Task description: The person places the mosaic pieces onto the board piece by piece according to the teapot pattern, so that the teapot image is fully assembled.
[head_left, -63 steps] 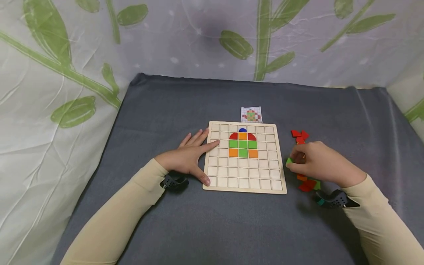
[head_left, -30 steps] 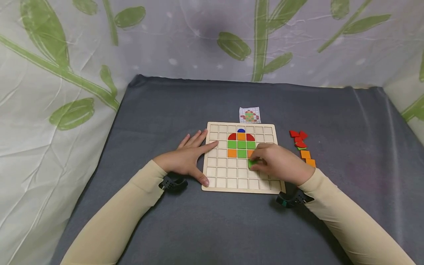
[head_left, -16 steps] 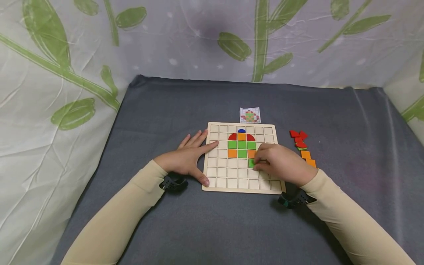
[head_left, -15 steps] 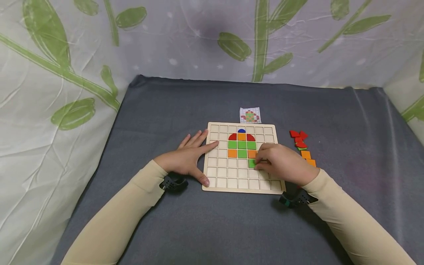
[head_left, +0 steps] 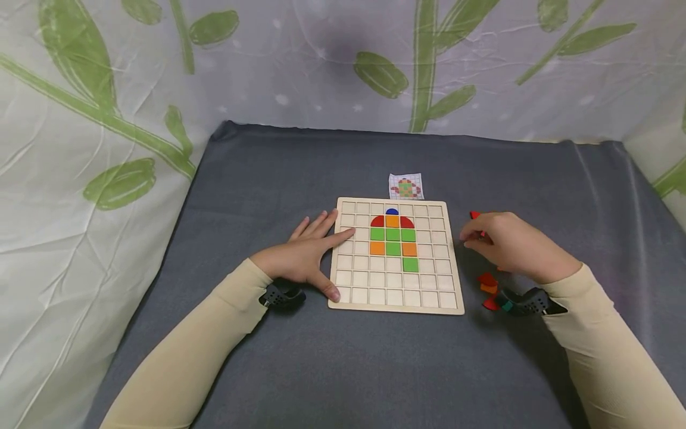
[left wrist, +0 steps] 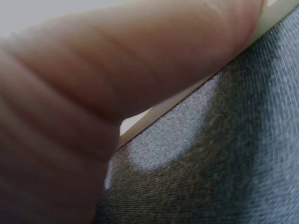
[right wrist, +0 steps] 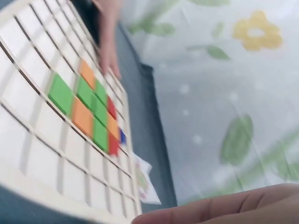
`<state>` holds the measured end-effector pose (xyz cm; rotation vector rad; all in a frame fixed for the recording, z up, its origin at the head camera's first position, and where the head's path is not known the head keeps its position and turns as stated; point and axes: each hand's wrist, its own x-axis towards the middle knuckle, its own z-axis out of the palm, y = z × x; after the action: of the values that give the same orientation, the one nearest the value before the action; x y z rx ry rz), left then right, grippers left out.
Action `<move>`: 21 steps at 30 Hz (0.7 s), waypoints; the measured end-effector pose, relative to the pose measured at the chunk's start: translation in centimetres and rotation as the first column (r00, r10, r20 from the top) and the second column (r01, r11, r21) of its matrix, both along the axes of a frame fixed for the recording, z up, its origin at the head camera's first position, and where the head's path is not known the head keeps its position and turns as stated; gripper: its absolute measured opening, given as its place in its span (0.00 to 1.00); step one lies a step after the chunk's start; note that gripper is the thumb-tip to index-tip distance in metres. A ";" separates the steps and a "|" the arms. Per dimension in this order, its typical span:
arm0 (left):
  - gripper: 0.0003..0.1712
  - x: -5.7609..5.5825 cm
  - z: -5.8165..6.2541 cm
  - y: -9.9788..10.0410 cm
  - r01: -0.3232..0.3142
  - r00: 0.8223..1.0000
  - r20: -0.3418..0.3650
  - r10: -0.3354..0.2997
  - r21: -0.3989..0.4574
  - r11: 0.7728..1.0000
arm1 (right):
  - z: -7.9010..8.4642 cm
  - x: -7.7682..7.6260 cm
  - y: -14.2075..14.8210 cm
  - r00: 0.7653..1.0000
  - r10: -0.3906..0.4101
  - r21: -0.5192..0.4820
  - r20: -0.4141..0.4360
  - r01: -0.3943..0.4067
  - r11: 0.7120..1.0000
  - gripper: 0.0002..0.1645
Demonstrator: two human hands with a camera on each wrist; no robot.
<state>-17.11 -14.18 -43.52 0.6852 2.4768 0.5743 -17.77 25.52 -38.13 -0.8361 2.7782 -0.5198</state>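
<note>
Hovering above the loose tiles (head_left: pixel 487 279) right of the board, the right hand (head_left: pixel 511 247) is holding its fingers bent; whether they are pinching a piece, I cannot tell. The left hand (head_left: pixel 302 259) is lying spread, thumb and forefinger touching the left side of the gridded board (head_left: pixel 393 279), gripping nothing. Apparently a new row is being started, a lone green tile (head_left: pixel 410 264) sitting below the right-hand orange tile (head_left: pixel 409 249); the next move is probably calling for seating another tile squarely beside it. A picture card (head_left: pixel 405 187) is lying beyond the far edge, while the right hand and its black wrist device (head_left: pixel 527 302) are hiding part of the pile
</note>
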 end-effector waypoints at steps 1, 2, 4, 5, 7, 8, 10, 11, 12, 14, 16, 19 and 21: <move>0.81 0.0 0.0 0.0 -0.002 1.000 0.000 0.002 -0.001 1.000 | 0.2 -0.2 0.5 1.000 -0.022 -0.003 0.017 0.022 1.000 0.08; 0.81 0.0 -0.1 0.0 -0.003 1.000 0.000 0.003 -0.002 1.000 | 0.3 -0.4 1.0 0.998 -0.046 -0.001 0.038 0.046 0.999 0.08; 0.81 -0.1 -0.1 0.0 -0.005 1.000 0.000 0.005 -0.004 1.000 | 0.5 -0.7 2.0 0.994 -0.082 0.007 0.066 0.082 0.997 0.08; 0.81 -0.1 -0.1 0.0 -0.005 1.000 -0.001 0.005 -0.002 1.000 | 0.5 -0.9 2.5 0.992 -0.099 0.012 0.084 0.098 0.995 0.09; 0.82 -0.1 -0.2 0.0 -0.006 1.000 0.001 0.006 -0.003 1.000 | 0.4 -1.3 3.3 0.985 -0.120 0.024 0.124 0.118 0.993 0.09; 0.82 -0.1 -0.2 0.0 -0.004 1.000 -0.001 0.004 -0.002 1.000 | 0.3 -1.4 3.7 0.981 -0.130 0.033 0.147 0.127 0.991 0.09; 0.82 0.0 -0.2 0.0 -0.004 1.000 -0.003 0.004 -0.002 1.000 | 0.1 -1.8 4.3 0.973 -0.148 0.052 0.179 0.141 0.989 0.10; 0.82 0.0 -0.2 0.0 -0.003 1.000 -0.003 0.003 -0.001 1.000 | -0.1 -1.9 4.5 0.968 -0.156 0.062 0.195 0.147 0.987 0.11; 0.82 0.0 -0.2 0.0 -0.003 1.000 -0.002 0.003 -0.003 1.000 | -0.2 -2.1 4.7 0.965 -0.162 0.074 0.206 0.150 0.986 0.11; 0.82 0.0 -0.2 0.0 -0.001 1.000 -0.002 0.001 -0.001 1.000 | -0.5 -2.3 5.0 0.960 -0.171 0.094 0.221 0.153 0.984 0.12; 0.82 0.0 -0.2 0.1 -0.005 1.000 0.001 0.005 -0.005 1.000 | -0.8 -2.5 5.2 0.958 -0.172 0.109 0.230 0.151 0.983 0.14; 0.82 0.0 -0.2 0.1 -0.006 1.000 -0.002 0.006 -0.004 1.000 | -1.1 -2.7 5.4 0.953 -0.173 0.116 0.248 0.148 0.982 0.15; 0.82 0.0 -0.2 0.1 -0.008 1.000 0.000 0.008 -0.002 1.000 | -1.3 -2.7 5.3 0.949 -0.178 0.116 0.260 0.152 0.981 0.15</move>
<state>-17.13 -14.10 -43.76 0.6744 2.4809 0.5753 -20.49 30.83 -39.39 -0.4735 2.6083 -0.4837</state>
